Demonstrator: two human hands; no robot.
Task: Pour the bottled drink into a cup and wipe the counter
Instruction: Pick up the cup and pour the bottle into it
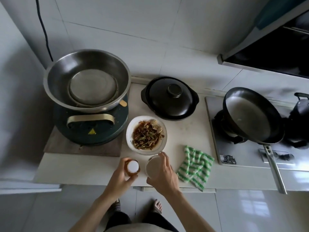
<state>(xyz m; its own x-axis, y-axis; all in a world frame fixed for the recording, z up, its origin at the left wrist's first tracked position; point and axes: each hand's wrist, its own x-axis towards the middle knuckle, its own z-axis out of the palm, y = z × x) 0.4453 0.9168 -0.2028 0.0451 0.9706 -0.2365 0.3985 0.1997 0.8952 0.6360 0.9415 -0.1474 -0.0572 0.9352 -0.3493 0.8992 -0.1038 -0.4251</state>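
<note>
Both forearms reach forward and up from the bottom edge, bare to the elbow, converging toward the middle. Left hand (121,177): palm turned inward, fingers curled round a bottle (133,166), thumb on the near side, grip closed. Right hand (164,175): back of hand facing up, wrist slightly bent, fingers (163,156) arched over and around a cup (151,166), thumb low on the near side. Hands sit just beside each other, not touching. Bare toes visible below, between the arms.
</note>
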